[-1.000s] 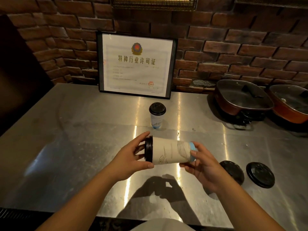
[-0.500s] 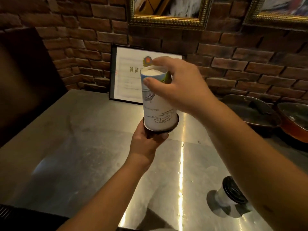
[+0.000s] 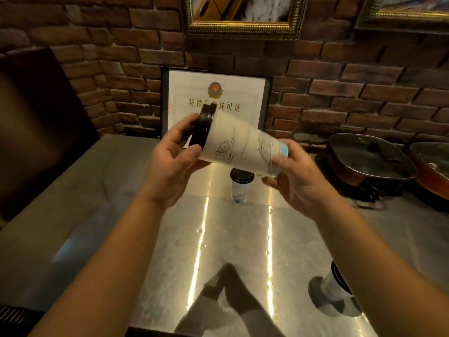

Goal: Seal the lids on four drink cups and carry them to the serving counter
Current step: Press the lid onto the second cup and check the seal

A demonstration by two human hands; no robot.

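I hold a white paper cup (image 3: 239,145) on its side above the steel counter (image 3: 121,227), with its black lid (image 3: 202,128) pointing up and to the left. My left hand (image 3: 173,161) grips the lid end, thumb on the cup wall. My right hand (image 3: 292,177) grips the blue-banded base end. A second lidded cup (image 3: 241,188) stands upright on the counter just beyond the held one. A third lidded cup (image 3: 336,287) stands at the near right, partly hidden by my right forearm.
A framed certificate (image 3: 216,98) leans against the brick wall behind the cups. Two lidded red-brown pans (image 3: 366,159) sit at the back right. A dark panel (image 3: 36,132) stands along the left side. Gold picture frames (image 3: 240,27) hang above.
Half a second ago the cup was upside down, lid in my left palm and my right hand on top. It has now tipped onto its side, and my right hand has come down to the right.
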